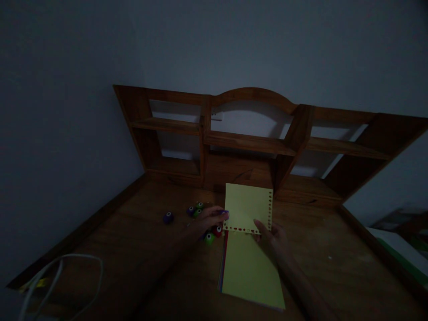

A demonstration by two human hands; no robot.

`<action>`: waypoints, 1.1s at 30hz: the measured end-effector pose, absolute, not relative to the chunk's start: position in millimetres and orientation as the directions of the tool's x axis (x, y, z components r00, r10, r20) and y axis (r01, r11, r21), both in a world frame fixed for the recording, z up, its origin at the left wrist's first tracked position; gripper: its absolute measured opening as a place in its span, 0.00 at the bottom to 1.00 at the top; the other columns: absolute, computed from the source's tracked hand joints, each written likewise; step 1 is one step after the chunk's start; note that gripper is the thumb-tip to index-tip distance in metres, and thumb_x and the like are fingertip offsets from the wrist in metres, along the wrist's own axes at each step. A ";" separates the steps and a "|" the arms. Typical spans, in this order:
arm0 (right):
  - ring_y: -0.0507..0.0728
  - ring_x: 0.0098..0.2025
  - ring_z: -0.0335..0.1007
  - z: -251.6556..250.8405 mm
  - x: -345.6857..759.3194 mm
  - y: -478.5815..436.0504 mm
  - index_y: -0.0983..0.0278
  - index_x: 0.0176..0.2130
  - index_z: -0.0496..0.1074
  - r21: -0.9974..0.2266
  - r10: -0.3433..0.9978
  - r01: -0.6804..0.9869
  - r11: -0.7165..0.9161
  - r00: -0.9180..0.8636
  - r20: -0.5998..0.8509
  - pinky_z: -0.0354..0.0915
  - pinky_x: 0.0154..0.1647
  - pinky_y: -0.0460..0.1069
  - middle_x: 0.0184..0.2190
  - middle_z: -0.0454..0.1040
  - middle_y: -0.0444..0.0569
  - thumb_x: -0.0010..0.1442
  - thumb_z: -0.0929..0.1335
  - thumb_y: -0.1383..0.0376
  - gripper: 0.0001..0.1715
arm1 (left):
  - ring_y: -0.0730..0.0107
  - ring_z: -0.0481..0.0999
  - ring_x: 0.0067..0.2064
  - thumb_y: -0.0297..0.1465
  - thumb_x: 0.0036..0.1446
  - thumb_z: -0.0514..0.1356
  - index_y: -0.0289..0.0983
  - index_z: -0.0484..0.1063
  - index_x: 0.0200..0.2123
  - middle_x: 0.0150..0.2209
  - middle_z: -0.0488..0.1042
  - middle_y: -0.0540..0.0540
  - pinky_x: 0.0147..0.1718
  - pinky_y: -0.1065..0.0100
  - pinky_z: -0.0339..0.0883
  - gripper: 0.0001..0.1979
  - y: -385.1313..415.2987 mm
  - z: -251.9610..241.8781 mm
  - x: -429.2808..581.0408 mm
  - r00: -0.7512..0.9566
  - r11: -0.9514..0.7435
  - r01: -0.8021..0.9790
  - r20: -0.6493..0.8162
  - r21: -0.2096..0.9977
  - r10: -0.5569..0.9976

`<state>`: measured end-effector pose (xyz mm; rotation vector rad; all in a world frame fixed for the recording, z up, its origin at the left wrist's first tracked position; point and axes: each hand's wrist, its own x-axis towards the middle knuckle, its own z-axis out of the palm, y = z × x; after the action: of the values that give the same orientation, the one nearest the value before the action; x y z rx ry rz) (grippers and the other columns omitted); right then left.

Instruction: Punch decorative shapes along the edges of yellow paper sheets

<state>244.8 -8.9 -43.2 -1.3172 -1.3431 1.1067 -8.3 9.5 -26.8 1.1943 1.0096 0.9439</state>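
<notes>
My right hand (272,236) grips a yellow paper sheet (249,205) by its lower right part, thumb on top. Small shaped holes run along the sheet's right and bottom edges. My left hand (210,218) is closed on a small purple craft punch (224,212) at the sheet's left edge, near the lower corner; the fingers hide much of it. Below the sheet lies a stack of coloured paper (252,272) with yellow on top. Around my left hand sit several small round punches, among them a red one (218,230) and a green one (209,238).
A purple punch (168,217) stands apart on the wooden desk (160,267). A wooden shelf unit (247,140) rises along the back against the wall. A white cable (83,256) loops at the lower left. The room is dim.
</notes>
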 end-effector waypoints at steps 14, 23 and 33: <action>0.55 0.20 0.65 -50.5 245.1 -7.7 0.65 0.22 0.71 -0.994 1.000 0.111 0.003 0.030 0.007 0.57 0.21 0.47 0.19 0.73 0.48 0.54 0.70 0.49 0.23 | 0.70 0.69 0.30 0.43 0.51 0.63 0.36 0.74 0.39 0.32 0.73 0.47 0.28 0.70 0.60 0.18 7.6 -24.6 -8.9 0.304 0.065 -0.006 -0.060 0.998 0.951; 0.55 0.22 0.66 -58.2 247.0 -6.8 0.66 0.24 0.72 -0.989 0.999 0.147 0.005 0.033 0.010 0.58 0.21 0.48 0.20 0.73 0.49 0.55 0.70 0.49 0.23 | 0.70 0.69 0.32 0.40 0.50 0.65 0.36 0.74 0.39 0.33 0.73 0.47 0.28 0.72 0.59 0.16 8.1 -29.1 -8.6 0.315 0.086 -0.066 -0.061 0.994 0.947; 0.55 0.20 0.65 -49.5 241.7 -11.9 0.66 0.22 0.71 -0.991 1.000 0.137 -0.001 0.025 0.002 0.58 0.20 0.47 0.19 0.73 0.49 0.52 0.70 0.47 0.25 | 0.72 0.69 0.30 0.41 0.49 0.65 0.34 0.73 0.38 0.32 0.74 0.47 0.28 0.71 0.59 0.18 13.6 -39.7 -6.4 0.260 0.044 -0.078 -0.022 0.996 0.965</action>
<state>241.7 -11.9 -49.5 -1.3206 -1.2907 1.1220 -6.4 13.6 -39.7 1.2366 0.9721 1.0300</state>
